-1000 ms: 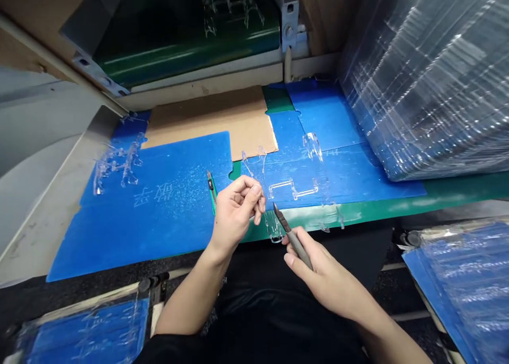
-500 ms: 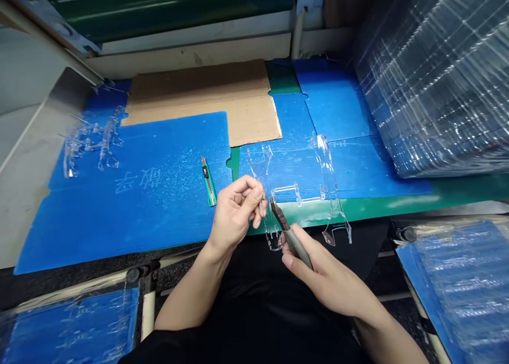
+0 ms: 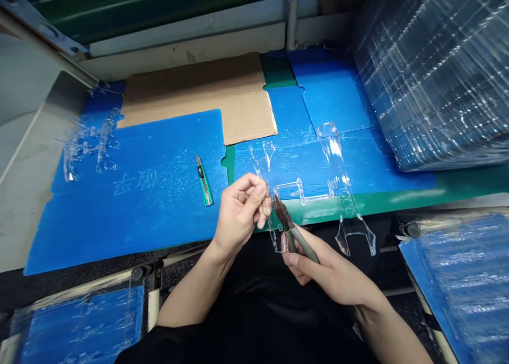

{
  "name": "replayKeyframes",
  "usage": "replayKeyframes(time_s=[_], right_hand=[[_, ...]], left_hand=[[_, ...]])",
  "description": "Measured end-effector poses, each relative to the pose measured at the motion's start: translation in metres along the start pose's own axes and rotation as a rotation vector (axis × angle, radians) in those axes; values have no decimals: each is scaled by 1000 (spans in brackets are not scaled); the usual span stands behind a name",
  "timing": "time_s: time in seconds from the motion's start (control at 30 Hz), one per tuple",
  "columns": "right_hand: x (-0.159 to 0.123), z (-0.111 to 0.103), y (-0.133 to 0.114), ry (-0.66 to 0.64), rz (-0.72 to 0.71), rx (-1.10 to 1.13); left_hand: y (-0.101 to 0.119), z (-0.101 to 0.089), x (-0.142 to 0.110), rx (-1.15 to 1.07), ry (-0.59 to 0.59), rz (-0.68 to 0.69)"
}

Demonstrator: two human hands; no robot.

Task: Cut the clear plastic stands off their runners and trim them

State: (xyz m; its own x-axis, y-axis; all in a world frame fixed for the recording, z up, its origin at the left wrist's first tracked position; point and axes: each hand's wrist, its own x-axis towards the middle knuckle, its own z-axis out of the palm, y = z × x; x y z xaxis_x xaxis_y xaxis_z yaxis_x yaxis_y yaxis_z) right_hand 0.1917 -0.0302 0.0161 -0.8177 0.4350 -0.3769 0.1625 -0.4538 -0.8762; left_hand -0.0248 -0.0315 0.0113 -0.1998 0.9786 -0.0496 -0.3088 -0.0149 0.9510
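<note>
Pliers [image 3: 300,239]: handles had spread, right hand [image 3: 325,271] clasping, lower centre.
Left hand [image 3: 243,204]: pinched clear part [image 3: 300,190].
Risk: pliers slipping could have nicked it.

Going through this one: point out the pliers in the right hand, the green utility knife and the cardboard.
Pliers [image 3: 299,238]: head view, on the upper grey handle.
Utility knife [image 3: 204,184]: head view, on the middle of its handle.
Cardboard [image 3: 207,96]: head view, on its flat brown face.
</note>
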Motion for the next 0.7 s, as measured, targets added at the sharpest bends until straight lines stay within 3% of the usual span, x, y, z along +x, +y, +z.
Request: replayKeyframes(time_s=[0.17, 0.3, 0.4, 0.47, 0.53, 0.57, 0.6, 0.7], right_hand=[[19, -13, 24, 45, -52, 375], [22, -21, 47, 72, -79, 492], [6, -21, 60, 51, -92, 550], [-10, -19, 66, 4, -87, 572], [-25, -17, 69, -41, -68, 593], [-31, -15, 71, -56, -54, 601], [-36, -14, 73, -65, -39, 606], [-45, -12, 78, -49, -16, 593]], left_hand=[[-8, 4, 33, 220, -121, -113], [-19, -2, 63, 506, -161, -198], [-11, -13, 84, 979, -140, -190], [7, -11, 102, 1440, -56, -72], [28, 7, 122, 1791, -60, 124], [37, 23, 133, 1868, -170, 223], [43, 44, 143, 1869, -362, 302], [39, 116, 162, 1530, -1066, 364]])
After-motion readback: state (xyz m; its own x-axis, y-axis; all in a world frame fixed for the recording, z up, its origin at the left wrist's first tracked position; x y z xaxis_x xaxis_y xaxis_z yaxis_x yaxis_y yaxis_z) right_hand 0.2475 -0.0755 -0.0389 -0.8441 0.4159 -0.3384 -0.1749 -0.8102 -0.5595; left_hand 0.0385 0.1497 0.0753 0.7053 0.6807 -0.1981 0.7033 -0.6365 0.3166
